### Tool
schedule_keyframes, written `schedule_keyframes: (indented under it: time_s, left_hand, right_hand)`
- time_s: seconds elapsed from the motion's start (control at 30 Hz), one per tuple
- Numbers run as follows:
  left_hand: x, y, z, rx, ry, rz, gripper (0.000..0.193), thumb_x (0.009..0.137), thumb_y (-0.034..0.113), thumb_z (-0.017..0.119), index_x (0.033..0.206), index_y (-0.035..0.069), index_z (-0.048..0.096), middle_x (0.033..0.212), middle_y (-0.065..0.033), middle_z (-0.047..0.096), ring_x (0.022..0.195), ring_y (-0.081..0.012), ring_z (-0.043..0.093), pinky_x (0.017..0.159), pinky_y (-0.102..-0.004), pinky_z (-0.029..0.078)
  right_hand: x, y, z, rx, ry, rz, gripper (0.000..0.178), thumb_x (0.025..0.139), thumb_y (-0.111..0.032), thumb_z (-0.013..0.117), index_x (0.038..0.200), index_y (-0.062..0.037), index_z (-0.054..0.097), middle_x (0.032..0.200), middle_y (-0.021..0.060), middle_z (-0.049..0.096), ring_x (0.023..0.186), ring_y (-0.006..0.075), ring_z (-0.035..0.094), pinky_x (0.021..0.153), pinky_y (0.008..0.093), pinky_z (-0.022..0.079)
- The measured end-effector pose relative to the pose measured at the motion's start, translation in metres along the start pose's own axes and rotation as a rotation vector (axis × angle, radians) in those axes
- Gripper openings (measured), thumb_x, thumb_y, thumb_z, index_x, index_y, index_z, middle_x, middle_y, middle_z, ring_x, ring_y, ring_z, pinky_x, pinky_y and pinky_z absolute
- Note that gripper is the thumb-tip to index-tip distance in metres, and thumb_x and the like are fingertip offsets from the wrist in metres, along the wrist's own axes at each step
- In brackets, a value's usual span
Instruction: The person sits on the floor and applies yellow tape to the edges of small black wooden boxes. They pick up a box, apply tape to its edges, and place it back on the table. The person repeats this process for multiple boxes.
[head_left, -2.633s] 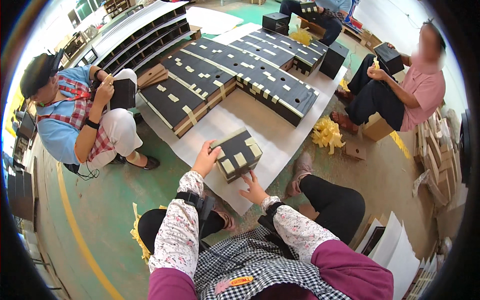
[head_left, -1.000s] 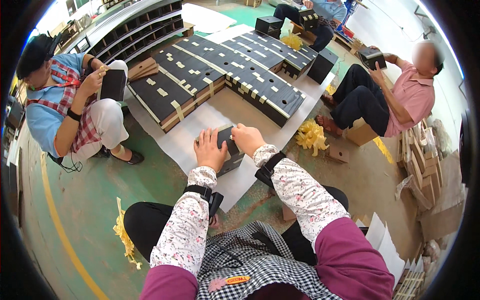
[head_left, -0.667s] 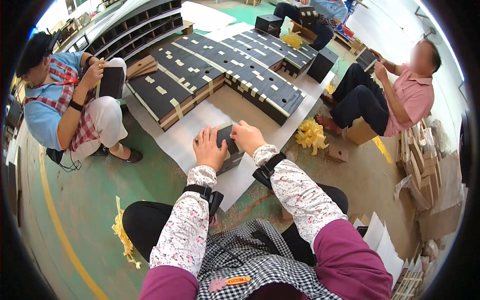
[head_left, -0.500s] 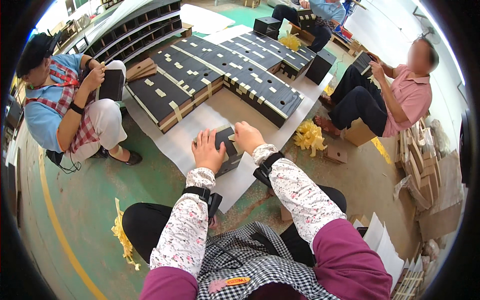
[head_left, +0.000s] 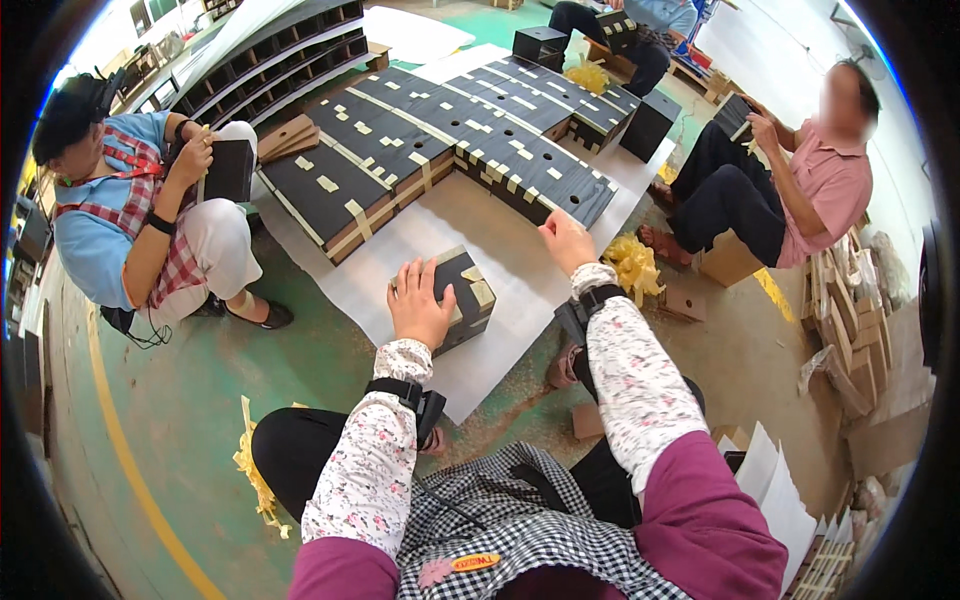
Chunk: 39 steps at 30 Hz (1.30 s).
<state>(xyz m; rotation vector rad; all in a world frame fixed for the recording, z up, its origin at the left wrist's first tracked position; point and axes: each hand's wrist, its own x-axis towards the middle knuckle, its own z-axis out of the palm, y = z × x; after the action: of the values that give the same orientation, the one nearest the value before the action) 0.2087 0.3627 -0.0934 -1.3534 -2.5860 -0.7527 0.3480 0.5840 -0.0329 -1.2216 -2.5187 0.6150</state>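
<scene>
A: Main item, quick?
B: Black box with pale tape strips (head_left: pixel 478 322), near frame centre, sitting on the white sheet (head_left: pixel 522 305).

A: Left hand?
B: Left hand (head_left: pixel 420 305) lies on the box's left part, palm down, fingers spread over the top, thumb toward the middle. Touching it, not closed around it as far as I can see.

A: Right?
B: Right hand (head_left: pixel 568 242) is well apart from the box, up and to its right. Fingers curled in; can't tell whether anything is pinched there. It overlaps the lower edge of the taped black block (head_left: pixel 440 125) in view; contact there, can't tell.

A: So hands apart?
B: Yes, box under the left, clear of the right. Its tape-marked right corner is uncovered.

A: Nearby stuff?
B: Yellow tape heap (head_left: pixel 632 268) just right of the right hand, small brown box (head_left: pixel 682 302) beside that. Block fills upper centre, brown boards (head_left: pixel 288 138) by its left end.

A: Other people?
B: Worker in blue (head_left: pixel 130 205) at left with a dark box (head_left: pixel 230 170); worker in pink (head_left: pixel 835 185) at right, also with a dark box; a third one partly cut off at the top edge.
</scene>
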Motion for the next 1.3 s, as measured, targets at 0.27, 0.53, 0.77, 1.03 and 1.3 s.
schedule_keyframes:
  time_s: [0.27, 0.53, 0.77, 1.03, 1.3]
  left_hand:
    - [0.009, 0.008, 0.002, 0.015, -0.050, 0.003, 0.052, 0.086, 0.036, 0.052, 0.132, 0.016, 0.042, 0.137, -0.0090, 0.041, 0.131, -0.0282, 0.031, 0.105, -0.0498, 0.025]
    - [0.001, -0.003, -0.006, 0.005, -0.056, 0.021, 0.052, 0.088, 0.036, 0.050, 0.134, 0.016, 0.040, 0.139, -0.0094, 0.039, 0.131, -0.0285, 0.030, 0.106, -0.0486, 0.023]
    - [-0.003, -0.008, -0.019, 0.082, -0.118, 0.176, 0.082, 0.076, 0.061, 0.058, 0.138, 0.015, 0.032, 0.142, -0.0150, 0.032, 0.131, -0.0302, 0.030, 0.107, -0.0506, 0.018]
    - [0.042, 0.031, -0.046, 0.333, -0.655, 0.256, 0.123, 0.049, 0.064, 0.076, 0.146, 0.017, 0.016, 0.139, -0.0217, 0.031, 0.127, -0.0388, 0.032, 0.106, -0.0513, 0.020]
    - [0.018, -0.030, -0.075, -0.101, -0.471, 0.364, 0.117, 0.051, 0.035, 0.082, 0.144, 0.008, 0.017, 0.132, -0.0196, 0.037, 0.125, -0.0373, 0.034, 0.104, -0.0451, 0.027]
  right_hand:
    - [-0.042, -0.046, 0.060, 0.004, -0.007, -0.472, 0.018, 0.082, -0.028, 0.061, 0.090, -0.0125, 0.057, 0.087, 0.0065, 0.058, 0.081, 0.0285, 0.062, 0.069, 0.0384, 0.051]
    - [-0.011, 0.017, 0.057, -0.032, 0.235, -0.246, 0.011, 0.082, -0.016, 0.054, 0.089, -0.0072, 0.053, 0.081, 0.0164, 0.059, 0.075, 0.0363, 0.060, 0.065, 0.0422, 0.050]
    - [-0.040, 0.128, 0.063, 0.909, 0.015, 0.340, 0.020, 0.085, -0.023, 0.056, 0.086, -0.0032, 0.055, 0.085, 0.0122, 0.064, 0.080, 0.0237, 0.061, 0.073, 0.0353, 0.049]
    - [-0.056, 0.030, 0.095, 1.265, -0.303, 0.599, 0.025, 0.087, -0.028, 0.060, 0.095, -0.0056, 0.052, 0.072, 0.0082, 0.056, 0.070, 0.0248, 0.059, 0.073, 0.0407, 0.051]
    - [-0.103, 0.074, 0.131, -0.111, -0.175, -0.157, 0.025, 0.083, -0.032, 0.059, 0.092, -0.0091, 0.061, 0.079, 0.0149, 0.062, 0.078, 0.0323, 0.062, 0.068, 0.0440, 0.050]
